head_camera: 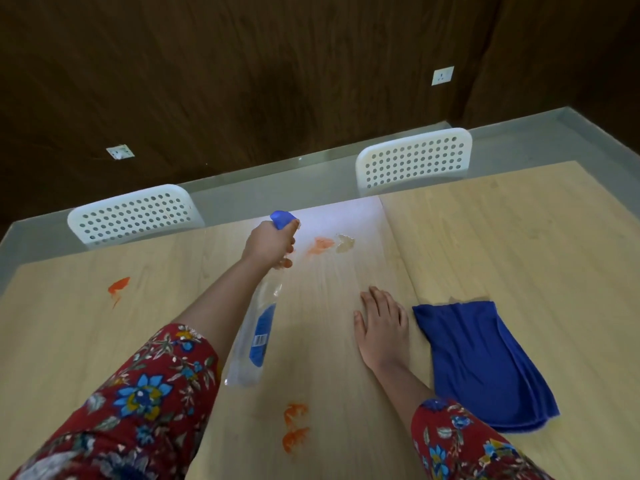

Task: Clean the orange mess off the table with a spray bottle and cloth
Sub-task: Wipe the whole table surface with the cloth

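My left hand [269,244] grips the neck of a clear spray bottle [254,336] with a blue label and blue nozzle, held above the light wooden table [502,237] and pointing away from me. Just past the nozzle lies an orange smear [320,247] with a wet pale patch [345,243] beside it. A second orange smear [118,286] is at the left, and a third orange smear [295,426] sits near me below the bottle. My right hand [381,329] rests flat on the table, fingers straight, just left of a folded blue cloth [481,362].
Two white perforated chairs, the left chair [133,213] and the right chair [414,157], stand at the table's far edge. A grey floor strip and a dark wood wall with two sockets lie beyond. The table's right half shows bare wood.
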